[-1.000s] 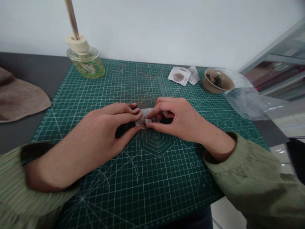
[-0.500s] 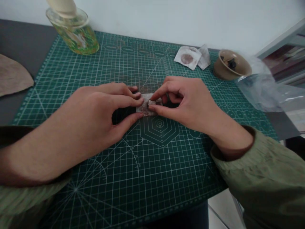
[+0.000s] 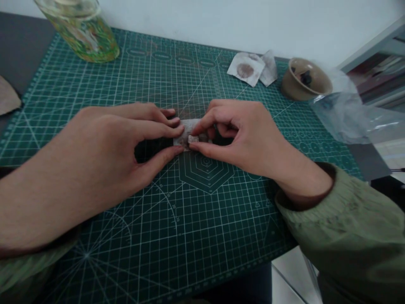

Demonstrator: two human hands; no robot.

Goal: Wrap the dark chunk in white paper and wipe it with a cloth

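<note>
A small, thin white paper-like piece (image 3: pixel 189 124) with brown stains lies on the green cutting mat (image 3: pixel 152 253), between both hands. It resembles a tea bag, but I cannot make out its kind for certain. My left hand (image 3: pixel 123 139) holds its left end down, thumb on the near side and fingers on the far side. Between thumb and index finger, my right hand (image 3: pixel 236 133) pinches a rolled or folded lump (image 3: pixel 193 139) of the piece at its middle. The right hand's other fingers are curled, and the right part of the piece is partly hidden behind them.
Two similar stained white pouches (image 3: pixel 246 69) lie at the back. Right of them stand a brown bowl (image 3: pixel 292 84) with dark bits and a clear plastic bag (image 3: pixel 341 116). A patterned glass bottle (image 3: pixel 91 40) stands back left; a brown flat piece (image 3: pixel 6 97) lies at the left edge.
The view has shifted slightly, so everything sits a little further left and higher. Both hands keep their hold on the stained white piece, with hardly any change in the fingers.
</note>
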